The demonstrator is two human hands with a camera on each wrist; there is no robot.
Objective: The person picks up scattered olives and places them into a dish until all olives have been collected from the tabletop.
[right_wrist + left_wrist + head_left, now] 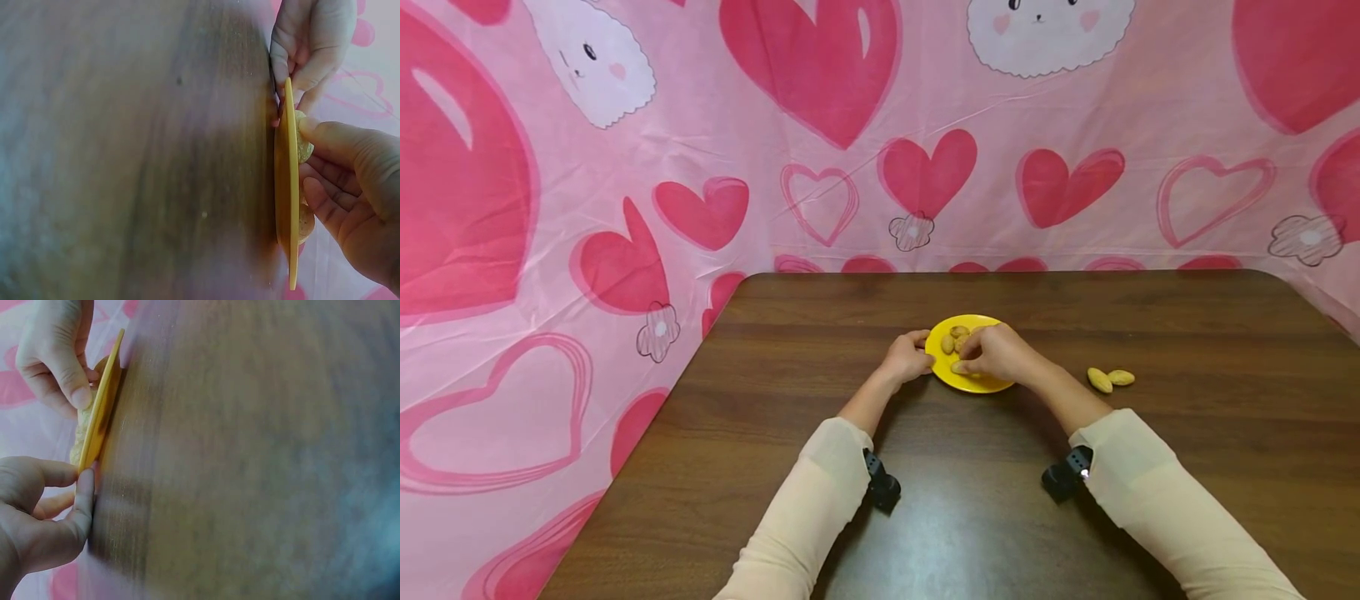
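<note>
A round yellow plate (972,386) sits toward the far side of the wooden table. Several small, oval, yellowish-brown pieces (947,343) lie on it; they look like nuts in their shells, though the exact kind is unclear. My left hand (907,358) pinches the plate's left rim between thumb and finger, as the left wrist view also shows. Over the plate, my right hand (1000,353) pinches one oval piece (304,145) at the plate's surface, thumb tip against it. Part of the plate and some pieces are hidden behind the right hand.
Two more oval pieces, one larger (1100,381) and one smaller (1122,377), lie side by side on the table (940,517) to the right of the plate. A pink cloth with hearts (850,208) hangs behind the table's far edge.
</note>
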